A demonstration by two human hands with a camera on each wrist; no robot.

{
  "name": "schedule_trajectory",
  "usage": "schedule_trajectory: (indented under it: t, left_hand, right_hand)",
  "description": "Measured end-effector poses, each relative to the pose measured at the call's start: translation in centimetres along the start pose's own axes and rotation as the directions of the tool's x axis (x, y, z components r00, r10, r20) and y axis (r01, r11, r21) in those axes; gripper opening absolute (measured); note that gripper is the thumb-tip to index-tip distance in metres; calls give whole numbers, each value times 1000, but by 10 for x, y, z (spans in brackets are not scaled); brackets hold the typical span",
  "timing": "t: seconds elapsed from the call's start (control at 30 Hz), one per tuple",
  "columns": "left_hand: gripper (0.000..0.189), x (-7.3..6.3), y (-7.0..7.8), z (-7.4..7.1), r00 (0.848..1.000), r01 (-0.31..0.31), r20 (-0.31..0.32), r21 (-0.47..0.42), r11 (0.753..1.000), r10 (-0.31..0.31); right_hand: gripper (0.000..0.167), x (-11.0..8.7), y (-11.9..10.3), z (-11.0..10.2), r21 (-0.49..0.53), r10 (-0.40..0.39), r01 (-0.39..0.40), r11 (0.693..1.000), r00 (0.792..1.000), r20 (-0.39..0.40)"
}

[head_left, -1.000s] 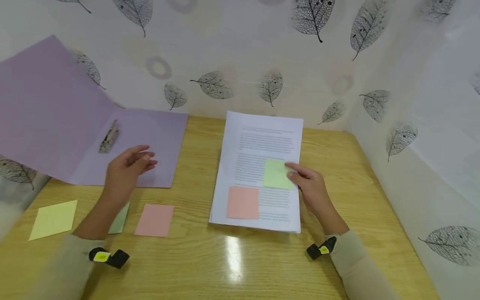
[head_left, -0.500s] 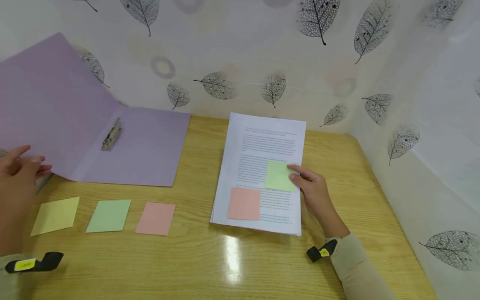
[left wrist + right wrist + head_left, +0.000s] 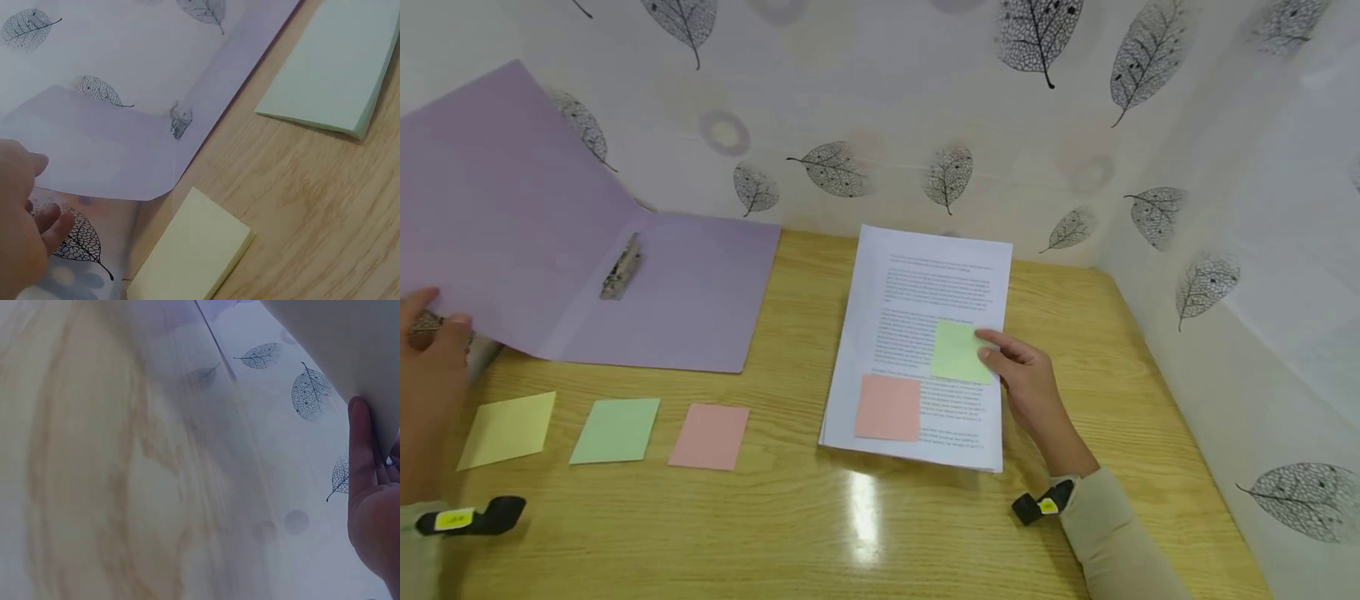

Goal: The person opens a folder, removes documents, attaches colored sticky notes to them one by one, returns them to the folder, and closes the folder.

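Observation:
An open purple folder with a metal clip lies at the back left, its cover leaning up against the wall. My left hand is at that cover's lower left edge and pinches it, thumb on top; the left wrist view shows the hand at the folder edge. A stack of printed paper lies in the middle with a green sticky note and a pink one stuck on it. My right hand rests on the stack's right edge, fingertips on the green note.
Yellow, green and pink sticky-note pads lie in a row on the wooden table near the front left. Leaf-patterned walls close the table in at the back and on the right.
My left hand has swung from over the folder's right half out to the far left and taken the cover's edge. The right hand has stayed on the green note.

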State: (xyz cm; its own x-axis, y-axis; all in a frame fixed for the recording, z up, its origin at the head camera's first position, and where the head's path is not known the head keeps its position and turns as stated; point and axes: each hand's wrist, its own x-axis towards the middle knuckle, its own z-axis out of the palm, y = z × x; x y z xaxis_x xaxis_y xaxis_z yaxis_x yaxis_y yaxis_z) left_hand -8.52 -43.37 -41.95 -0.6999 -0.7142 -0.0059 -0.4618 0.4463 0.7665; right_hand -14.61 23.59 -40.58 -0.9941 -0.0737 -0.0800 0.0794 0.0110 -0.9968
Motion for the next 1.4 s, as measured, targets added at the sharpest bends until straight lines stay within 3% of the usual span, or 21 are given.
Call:
schedule_trajectory:
  t: [0.13, 0.4, 0.67, 0.8, 0.93, 1.13, 1.3, 1.4]
  left_hand:
    - [53, 0, 4, 3, 1000, 6, 31, -32, 999, -5]
    - [53, 9, 5, 9, 999, -27, 21, -50, 998, 28]
    - [58, 9, 11, 11, 997, -78, 28, 34, 996, 77]
    - [58, -9, 23, 14, 995, -89, 49, 59, 994, 86]
    - [58, -33, 33, 18, 984, -127, 130, 17, 992, 124]
    - [60, -64, 39, 28, 920, -229, 290, -150, 962, 264]
    - [60, -87, 49, 49, 903, -245, 309, -198, 949, 298]
    - [62, -105, 60, 62, 883, -239, 355, -223, 945, 308]
  right_hand:
    - [32, 0, 0, 0, -2, -3, 3, 1000, 1000, 4]
    - [35, 0, 2, 1, -19, 22, -22, 1000, 1000, -7]
    - [34, 0, 2, 1, -17, 23, -23, 1000, 1000, -12]
    - [35, 0, 0, -2, -8, 8, -9, 1000, 1000, -20]
    - [37, -1, -2, -5, 5, 8, -8, 1000, 999, -32]
    - [38, -1, -5, -8, 30, 33, -32, 999, 999, -37]
    - [37, 2, -4, -8, 18, 60, -60, 998, 998, -33]
    - [38, 3, -3, -8, -4, 89, -90, 996, 995, -34]
